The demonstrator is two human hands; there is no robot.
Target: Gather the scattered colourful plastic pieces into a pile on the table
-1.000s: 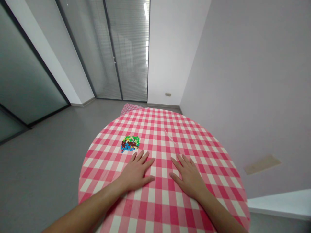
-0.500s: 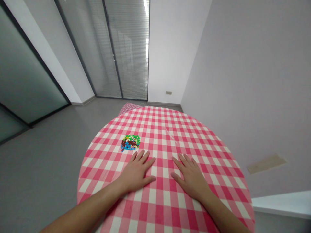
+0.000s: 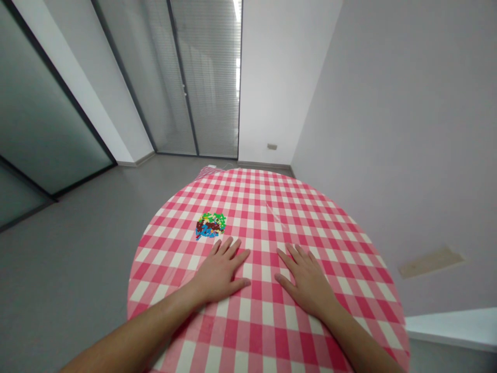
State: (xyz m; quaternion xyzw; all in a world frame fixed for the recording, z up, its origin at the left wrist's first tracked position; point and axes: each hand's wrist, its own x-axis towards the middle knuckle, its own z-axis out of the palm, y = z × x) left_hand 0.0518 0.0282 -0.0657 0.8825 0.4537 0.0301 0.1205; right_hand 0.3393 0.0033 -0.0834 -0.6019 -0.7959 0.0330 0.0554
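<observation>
The left hand [image 3: 218,272] and right hand [image 3: 306,282] lie open, palms down, on the round worktop with its red-and-white checked cloth [image 3: 244,331], gripping nothing. The flat patch of small green, brown and blue pieces [image 3: 210,226] sits just beyond the left fingertips, at the worktop's ten-to-eleven o'clock. Reaching it would call for a short left-hand stretch towards twelve. Roughly round, it shows no clear long axis.

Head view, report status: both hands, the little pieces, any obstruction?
Left hand open on checkered cloth, nearest the multicolored pieces. Right hand open on cloth. No obstruction seen before the pieces.
</observation>
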